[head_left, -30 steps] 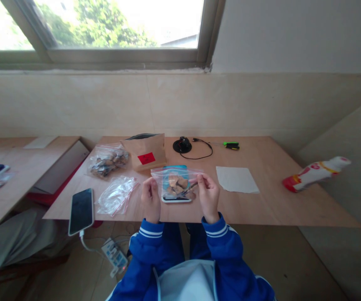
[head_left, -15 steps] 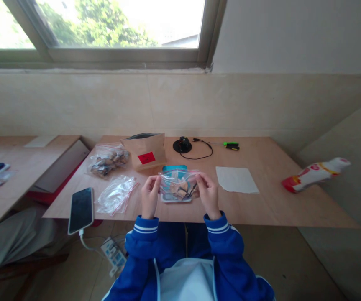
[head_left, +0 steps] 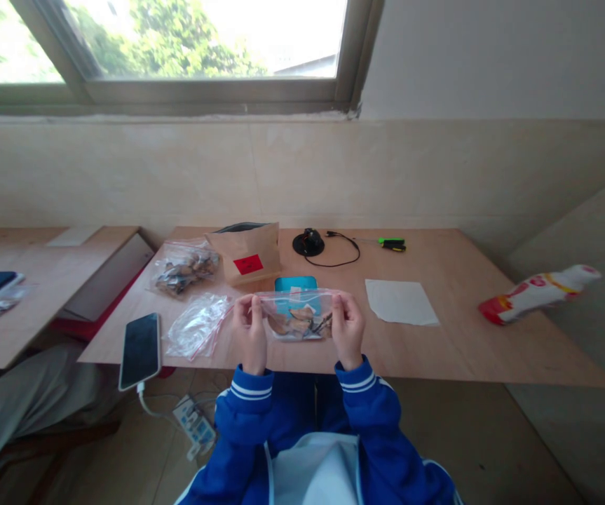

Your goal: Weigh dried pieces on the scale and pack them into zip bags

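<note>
A clear zip bag (head_left: 302,319) with brown and dark pieces inside is stretched level between my two hands. My left hand (head_left: 250,330) pinches its left top corner, and my right hand (head_left: 348,328) pinches the right one. Behind and below the bag lies a flat device with a blue top (head_left: 296,284), partly hidden by it. Left of my left hand is a pile of clear plastic bags (head_left: 197,326). A filled clear bag (head_left: 186,270) and an upright brown pouch (head_left: 244,256) with a red label stand farther back.
A phone (head_left: 140,352) on a white cable overlaps the front left table edge. Behind are a black round-based device (head_left: 309,243) and screwdrivers (head_left: 392,244). White paper (head_left: 402,302) and a red-white bottle (head_left: 536,294) lie right. A person's leg (head_left: 29,407) shows at left.
The bag's top edge is pulled wider and straighter, with my left hand shifted slightly left. The pieces inside have shifted. The whole view has moved a little.
</note>
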`<state>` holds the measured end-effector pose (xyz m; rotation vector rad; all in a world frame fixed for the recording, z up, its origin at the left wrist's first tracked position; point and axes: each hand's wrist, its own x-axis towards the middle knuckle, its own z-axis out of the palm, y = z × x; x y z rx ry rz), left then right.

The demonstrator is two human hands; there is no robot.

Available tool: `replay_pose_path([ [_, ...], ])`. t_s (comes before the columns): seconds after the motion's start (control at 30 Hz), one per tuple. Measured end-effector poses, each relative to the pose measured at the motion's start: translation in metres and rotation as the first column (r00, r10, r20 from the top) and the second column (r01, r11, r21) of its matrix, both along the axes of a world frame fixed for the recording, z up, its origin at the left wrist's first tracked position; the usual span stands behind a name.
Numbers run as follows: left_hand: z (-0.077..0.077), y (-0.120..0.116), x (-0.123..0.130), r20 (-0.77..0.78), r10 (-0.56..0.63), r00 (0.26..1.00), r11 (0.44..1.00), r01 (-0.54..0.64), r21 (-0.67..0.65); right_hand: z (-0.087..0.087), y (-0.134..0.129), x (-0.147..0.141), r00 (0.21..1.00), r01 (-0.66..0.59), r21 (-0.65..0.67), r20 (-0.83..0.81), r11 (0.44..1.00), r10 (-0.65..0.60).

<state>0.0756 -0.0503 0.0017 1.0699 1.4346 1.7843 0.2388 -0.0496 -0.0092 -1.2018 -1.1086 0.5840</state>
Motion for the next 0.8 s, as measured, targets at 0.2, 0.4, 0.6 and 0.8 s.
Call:
replay_pose_path([
  [0.2,0.006,0.008,0.008,-0.002,-0.053,0.999,0.999,0.053,0.005,0.011,0.001,0.007,0.999,-0.018,0.012,-0.049,1.0,0.019],
  [0.4,0.001,0.011,0.008,-0.092,-0.055,0.994,0.998,0.056,0.017,0.013,0.003,0.01,0.997,0.005,0.038,-0.083,0.999,-0.002],
  [0.6,0.001,0.009,0.013,0.003,-0.019,1.0,0.999,0.019,0.032,0.009,0.003,0.004,0.987,-0.063,-0.03,-0.151,0.998,0.058],
  [0.8,0.008,0.004,0.018,0.049,-0.03,0.998,0.999,0.028,0.04,0.011,0.0,0.001,0.986,-0.095,-0.052,-0.141,0.994,0.087],
])
